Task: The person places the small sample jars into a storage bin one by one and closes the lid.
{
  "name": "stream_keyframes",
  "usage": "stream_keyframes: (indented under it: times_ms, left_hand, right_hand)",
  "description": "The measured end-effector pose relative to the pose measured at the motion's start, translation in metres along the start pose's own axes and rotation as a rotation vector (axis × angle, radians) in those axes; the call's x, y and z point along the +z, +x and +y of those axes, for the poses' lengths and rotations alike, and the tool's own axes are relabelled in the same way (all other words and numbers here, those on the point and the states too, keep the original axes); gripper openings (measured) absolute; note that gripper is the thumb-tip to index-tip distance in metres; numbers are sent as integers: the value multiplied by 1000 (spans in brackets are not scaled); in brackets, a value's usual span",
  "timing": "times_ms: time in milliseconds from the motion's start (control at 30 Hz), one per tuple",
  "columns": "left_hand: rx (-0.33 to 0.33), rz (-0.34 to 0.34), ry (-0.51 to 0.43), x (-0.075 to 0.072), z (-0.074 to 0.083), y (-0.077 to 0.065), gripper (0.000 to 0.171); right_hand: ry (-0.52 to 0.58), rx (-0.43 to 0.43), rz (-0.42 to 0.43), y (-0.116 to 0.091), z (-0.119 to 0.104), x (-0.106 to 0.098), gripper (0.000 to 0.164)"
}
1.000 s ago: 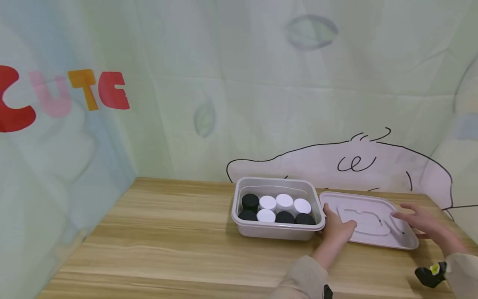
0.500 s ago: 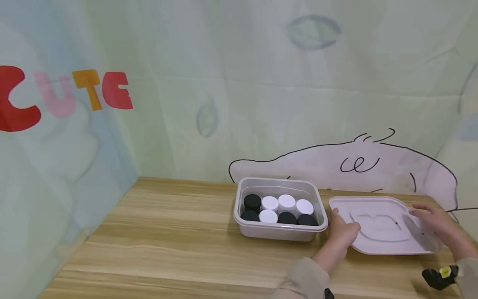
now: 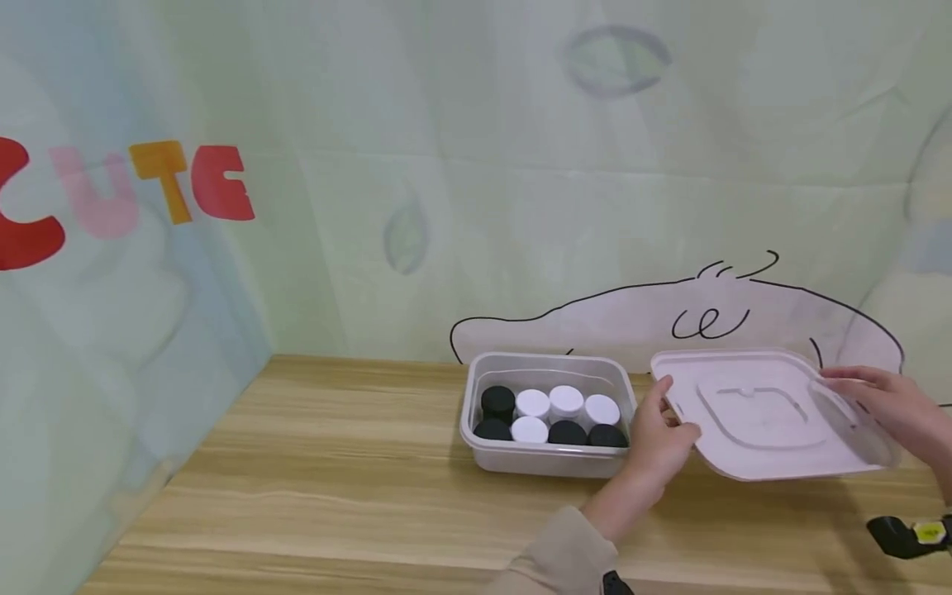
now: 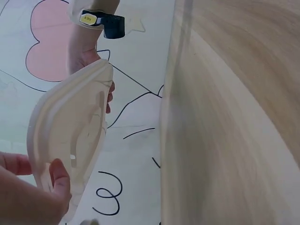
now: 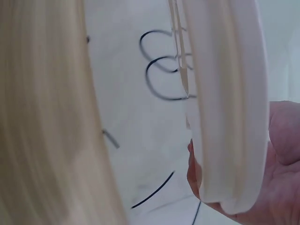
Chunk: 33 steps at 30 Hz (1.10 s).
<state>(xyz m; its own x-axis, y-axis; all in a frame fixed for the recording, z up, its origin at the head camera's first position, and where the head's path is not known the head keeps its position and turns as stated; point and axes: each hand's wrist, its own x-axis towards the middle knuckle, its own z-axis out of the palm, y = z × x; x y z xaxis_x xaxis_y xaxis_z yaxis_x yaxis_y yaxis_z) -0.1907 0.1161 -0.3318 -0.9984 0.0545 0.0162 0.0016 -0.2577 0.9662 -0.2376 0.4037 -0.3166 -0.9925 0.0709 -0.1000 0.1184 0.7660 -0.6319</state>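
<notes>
A pale plastic lid [image 3: 766, 421] with a raised loop pattern hangs above the table, tilted, between both hands. My left hand [image 3: 658, 434] pinches its left edge, thumb on the top face; the left wrist view shows this thumb [image 4: 59, 176] close up. At the opposite edge my right hand [image 3: 888, 405] grips the lid, its fingers partly hidden behind the rim in the right wrist view. Just left of the lid stands a light grey plastic box [image 3: 550, 463], uncovered. Inside are several round-capped pieces, some with black caps [image 3: 498, 401], others with white caps [image 3: 567, 400].
The wood-grain table [image 3: 335, 479] runs beneath everything. Behind it hangs a printed cloth backdrop [image 3: 476, 207] close to the table's back edge. A black wrist device [image 3: 896, 535] sits on the right forearm.
The lid has risen off the table and tilted, with both hands moving up along with it. My right hand has come to hold its right edge. The box stays where it was.
</notes>
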Motion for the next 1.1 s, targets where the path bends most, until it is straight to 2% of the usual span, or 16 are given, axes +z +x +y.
stream_keyframes:
  times_ms: [233,367,500,633,767,900,1100]
  left_hand:
    - [34,-64,-51,-29,16,-4,61]
    - [49,-124,-33,-53,27,-3,60]
    - [44,-181,-11,-77,41,-2,59]
    - [20,-204,-12,-100,55,-1,59]
    - [9,-220,7,-125,67,-3,58]
    - [13,-244,28,-152,76,-6,58]
    - [-34,-213,56,-194,87,-5,54]
  right_hand:
    - [-34,-55,-9,-7,-31,-3,63]
    - [35,-69,-44,-11,-49,-2,60]
    - [100,-128,-76,-15,-65,3,44]
    - [168,-183,-113,-20,-83,9,35]
    - [219,-251,-149,-23,-102,17,41]
    - [245,-275,-188,-25,-124,30,50]
    - [252,-345,-252,-26,-154,53,54]
